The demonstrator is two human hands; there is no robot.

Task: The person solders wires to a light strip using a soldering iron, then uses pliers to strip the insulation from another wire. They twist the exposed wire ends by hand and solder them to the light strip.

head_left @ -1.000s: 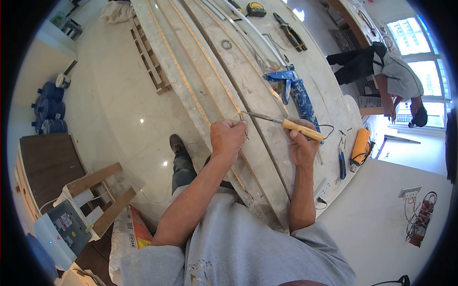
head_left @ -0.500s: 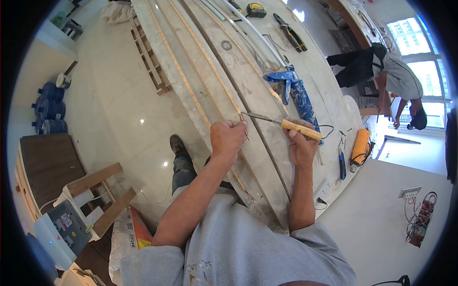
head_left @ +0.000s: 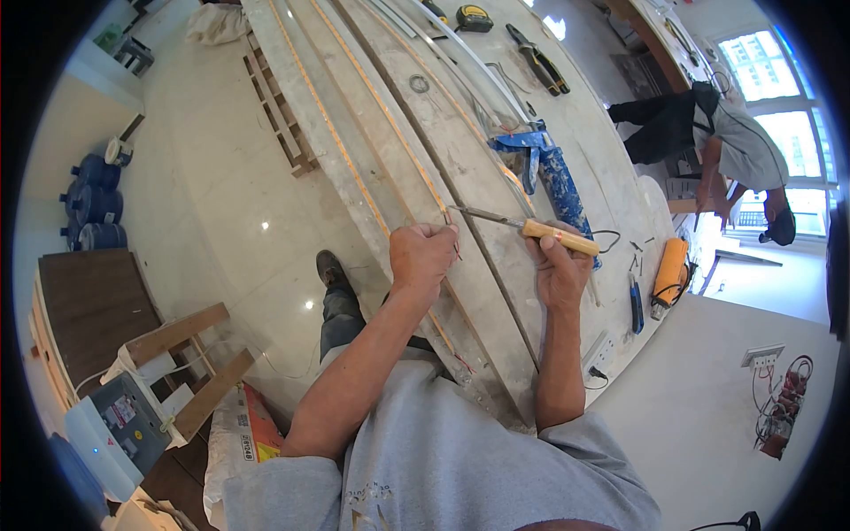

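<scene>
My right hand (head_left: 560,276) grips a soldering iron (head_left: 571,239) by its wooden handle, the metal shaft pointing left. Its tip lies right at the end of an orange-lit LED strip (head_left: 387,115) that runs along the workbench (head_left: 505,283). Thumb and fingers of my left hand (head_left: 421,257) pinch a thin red wire (head_left: 459,254) beside that end, just below the tip. Another LED strip (head_left: 328,119) runs parallel on the left. Just beyond the iron lies a blue caulking gun (head_left: 562,181).
Pliers (head_left: 538,60), a tape measure (head_left: 475,18), a utility knife (head_left: 636,305) and an orange heat gun (head_left: 670,273) lie on the bench. A power strip (head_left: 598,354) sits near its right edge. At the upper right another person (head_left: 744,137) bends over another worktable.
The soldering iron's shaft has shifted very slightly at the strip's end. My left hand stays in place. The other person has moved a little.
</scene>
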